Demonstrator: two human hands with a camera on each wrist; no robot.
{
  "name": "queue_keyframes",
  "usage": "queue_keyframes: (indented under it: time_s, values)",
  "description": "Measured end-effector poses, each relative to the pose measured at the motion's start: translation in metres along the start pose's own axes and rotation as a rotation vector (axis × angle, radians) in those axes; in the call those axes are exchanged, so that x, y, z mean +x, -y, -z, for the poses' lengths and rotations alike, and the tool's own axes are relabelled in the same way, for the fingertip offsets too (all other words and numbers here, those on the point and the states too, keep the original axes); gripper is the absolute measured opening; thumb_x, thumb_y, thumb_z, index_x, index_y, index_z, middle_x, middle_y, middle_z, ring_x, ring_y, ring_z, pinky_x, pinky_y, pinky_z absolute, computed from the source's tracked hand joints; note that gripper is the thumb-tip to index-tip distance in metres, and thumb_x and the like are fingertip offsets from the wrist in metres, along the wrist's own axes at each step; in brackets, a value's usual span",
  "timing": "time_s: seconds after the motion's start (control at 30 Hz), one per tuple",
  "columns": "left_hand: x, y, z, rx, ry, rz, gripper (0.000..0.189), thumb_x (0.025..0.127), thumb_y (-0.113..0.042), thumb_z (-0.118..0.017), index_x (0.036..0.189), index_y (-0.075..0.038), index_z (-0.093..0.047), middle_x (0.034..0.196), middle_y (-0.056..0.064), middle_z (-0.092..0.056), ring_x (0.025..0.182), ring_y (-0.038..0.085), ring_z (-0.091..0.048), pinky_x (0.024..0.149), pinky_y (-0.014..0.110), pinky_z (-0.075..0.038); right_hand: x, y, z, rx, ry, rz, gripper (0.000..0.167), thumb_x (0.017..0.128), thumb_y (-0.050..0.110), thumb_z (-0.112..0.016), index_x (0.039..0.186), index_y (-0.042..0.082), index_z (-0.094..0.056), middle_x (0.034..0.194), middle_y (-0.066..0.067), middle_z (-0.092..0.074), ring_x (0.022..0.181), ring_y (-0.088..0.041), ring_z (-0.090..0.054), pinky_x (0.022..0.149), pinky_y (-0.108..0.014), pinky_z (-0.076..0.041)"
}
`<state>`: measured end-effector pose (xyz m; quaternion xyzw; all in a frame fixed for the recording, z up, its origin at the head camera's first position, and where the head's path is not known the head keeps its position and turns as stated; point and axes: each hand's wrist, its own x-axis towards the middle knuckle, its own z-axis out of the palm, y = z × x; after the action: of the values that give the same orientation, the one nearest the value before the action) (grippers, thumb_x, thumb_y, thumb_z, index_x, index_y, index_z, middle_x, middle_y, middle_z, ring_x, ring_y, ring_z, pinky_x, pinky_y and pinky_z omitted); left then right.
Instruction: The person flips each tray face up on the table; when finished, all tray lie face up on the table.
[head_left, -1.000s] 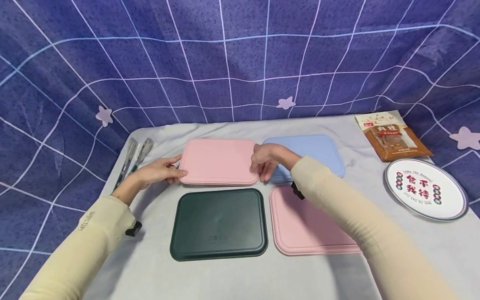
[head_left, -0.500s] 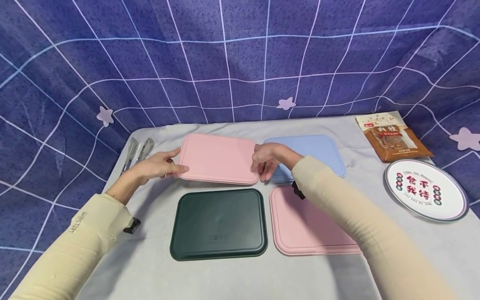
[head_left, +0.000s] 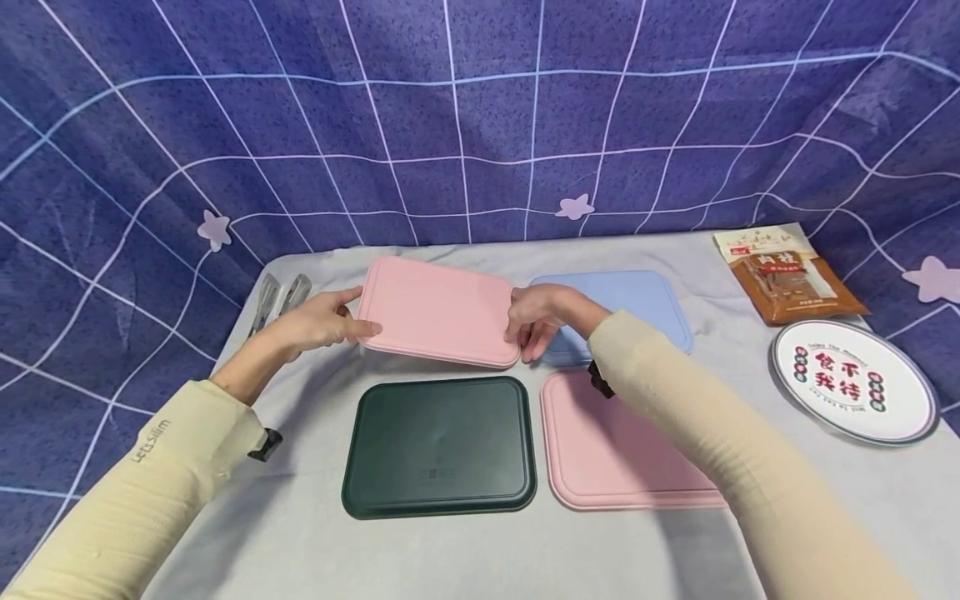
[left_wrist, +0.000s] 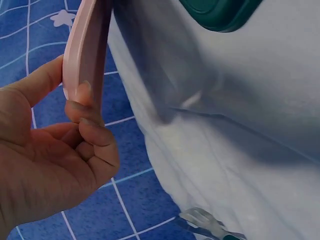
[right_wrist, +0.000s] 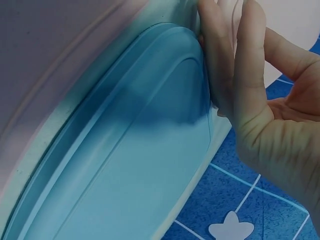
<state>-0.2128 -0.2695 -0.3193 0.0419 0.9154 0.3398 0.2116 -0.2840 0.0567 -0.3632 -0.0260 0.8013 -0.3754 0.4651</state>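
Note:
A flat pink rectangular piece with rounded corners [head_left: 435, 312] slants at the middle back, its left end raised and its right end lower. My left hand [head_left: 318, 323] grips the raised end, thumb over the near left corner and fingers at the side and beneath. In the left wrist view, the pink piece [left_wrist: 85, 50] stands edge-on between the fingers. My right hand [head_left: 536, 317] holds the lower right end by its edge. Beside that hand lies a similar blue piece [head_left: 626, 304], partly behind the right wrist; the right wrist view shows the stepped rim of this blue piece [right_wrist: 135, 135].
In front lie a dark green rectangular piece [head_left: 439, 446] and a second pink one [head_left: 622, 467], partly under the right forearm. Metal-ended tongs [head_left: 281, 296] lie back left. A brown food packet [head_left: 787, 279] and a white oval plate with red characters [head_left: 855, 379] sit at right.
My left hand has moved up and raised the left end of the pink piece, which was nearly level before. My right hand has stayed at the right end.

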Motion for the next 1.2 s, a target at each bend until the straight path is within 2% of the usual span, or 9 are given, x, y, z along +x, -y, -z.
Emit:
queue_keyframes:
  time_s: [0.23, 0.5, 0.6, 0.7, 0.8, 0.93, 1.03, 1.2]
  values:
    - [-0.005, -0.013, 0.004, 0.016, -0.042, -0.009, 0.092, 0.092, -0.032, -0.072, 0.159, 0.002, -0.018, 0.073, -0.003, -0.048, 0.065, 0.009, -0.044, 0.055, 0.024, -0.035, 0.001, -0.003, 0.0, 0.034, 0.022, 0.02, 0.106, 0.095, 0.006, -0.064, 0.158, 0.015, 0.021, 0.116, -0.027, -0.06, 0.076, -0.028, -0.072, 0.072, -0.036, -0.062]
    - [-0.009, -0.025, 0.007, 0.048, -0.047, -0.022, 0.093, 0.09, -0.036, -0.072, 0.16, -0.004, -0.02, 0.074, -0.002, -0.049, 0.071, 0.012, -0.046, 0.059, 0.025, -0.037, 0.0, -0.004, -0.001, 0.027, 0.021, 0.025, 0.098, 0.095, 0.004, -0.063, 0.16, 0.013, 0.009, 0.115, -0.028, -0.061, 0.077, -0.03, -0.073, 0.07, -0.036, -0.062]
    - [-0.009, -0.028, 0.008, 0.043, -0.056, -0.028, 0.093, 0.09, -0.035, -0.073, 0.159, -0.002, -0.019, 0.075, -0.003, -0.05, 0.072, 0.012, -0.046, 0.06, 0.026, -0.038, -0.001, -0.003, 0.0, 0.031, 0.021, 0.034, 0.097, 0.094, 0.004, -0.063, 0.16, 0.012, 0.008, 0.114, -0.028, -0.061, 0.075, -0.03, -0.072, 0.071, -0.037, -0.062]
    - [-0.009, -0.031, 0.008, 0.045, -0.075, -0.038, 0.093, 0.09, -0.034, -0.073, 0.159, 0.0, -0.02, 0.076, -0.003, -0.051, 0.073, 0.011, -0.046, 0.062, 0.025, -0.039, -0.002, -0.002, 0.0, 0.039, 0.023, 0.046, 0.087, 0.094, 0.003, -0.063, 0.156, 0.009, -0.003, 0.112, -0.027, -0.061, 0.074, -0.029, -0.072, 0.072, -0.037, -0.062]
    - [-0.01, -0.035, 0.009, 0.06, -0.101, -0.047, 0.09, 0.091, -0.033, -0.073, 0.158, 0.001, -0.024, 0.078, -0.002, -0.053, 0.075, 0.012, -0.047, 0.063, 0.026, -0.04, -0.002, -0.003, 0.0, 0.047, 0.023, 0.057, 0.069, 0.094, 0.003, -0.064, 0.145, 0.005, -0.017, 0.11, -0.026, -0.061, 0.072, -0.028, -0.072, 0.071, -0.037, -0.062]
    - [-0.011, -0.042, 0.01, 0.103, -0.14, -0.052, 0.085, 0.09, -0.034, -0.073, 0.157, -0.002, -0.03, 0.079, 0.0, -0.054, 0.074, 0.014, -0.046, 0.061, 0.027, -0.038, -0.002, -0.003, 0.0, 0.056, 0.021, 0.068, 0.057, 0.094, 0.003, -0.064, 0.134, 0.004, -0.024, 0.107, -0.024, -0.06, 0.071, -0.027, -0.071, 0.07, -0.037, -0.062]
    - [-0.012, -0.046, 0.01, 0.136, -0.165, -0.056, 0.084, 0.09, -0.036, -0.072, 0.156, -0.004, -0.033, 0.079, 0.001, -0.054, 0.071, 0.015, -0.045, 0.057, 0.028, -0.036, -0.001, -0.004, 0.0, 0.057, 0.017, 0.071, 0.057, 0.093, 0.004, -0.064, 0.133, 0.004, -0.025, 0.106, -0.023, -0.06, 0.07, -0.027, -0.071, 0.07, -0.038, -0.062]
    - [-0.013, -0.053, 0.009, 0.174, -0.197, -0.066, 0.08, 0.089, -0.037, -0.072, 0.154, -0.006, -0.038, 0.079, 0.002, -0.054, 0.068, 0.016, -0.046, 0.055, 0.029, -0.037, -0.002, -0.005, 0.001, 0.031, 0.011, 0.07, 0.07, 0.093, 0.006, -0.065, 0.145, 0.006, -0.019, 0.109, -0.024, -0.06, 0.075, -0.029, -0.072, 0.071, -0.041, -0.062]
